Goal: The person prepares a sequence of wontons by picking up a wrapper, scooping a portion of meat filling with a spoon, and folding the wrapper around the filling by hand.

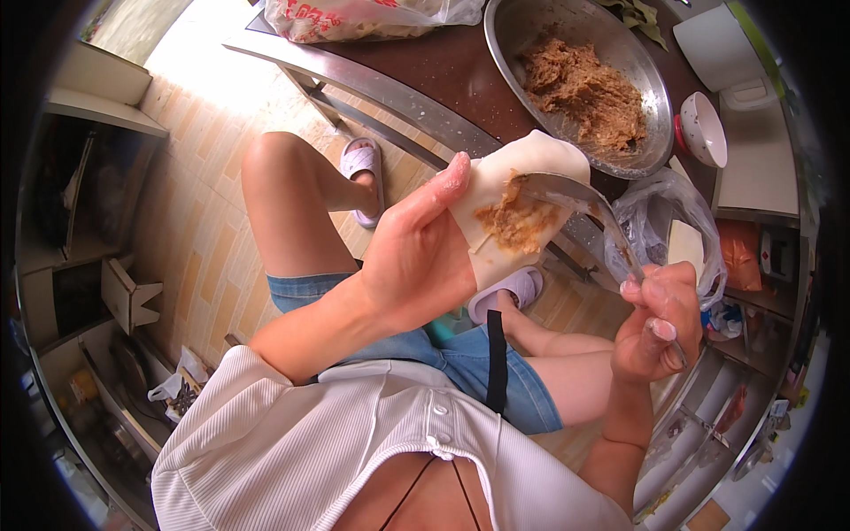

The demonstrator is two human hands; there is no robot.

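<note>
My left hand [418, 255] supports a thin white dough wrapper [541, 149] on its palm and fingers, with the floury thumb along its near edge. A patch of brownish minced filling [511, 222] lies spread on the middle of the wrapper. My right hand [657, 325] grips the handle of a metal spoon [601, 206], whose bowl rests over the filling. Beyond the wrapper, a large stainless-steel basin [501, 50] on the table contains a mass of the same minced filling [584, 89].
The dark table [425, 73] has a metal edge dusted with flour. A printed plastic bag [372, 16] lies at the back. Right of the basin are a small bowl [707, 129] and a white container [724, 50]. A clear plastic bag [664, 192] hangs beside my right hand.
</note>
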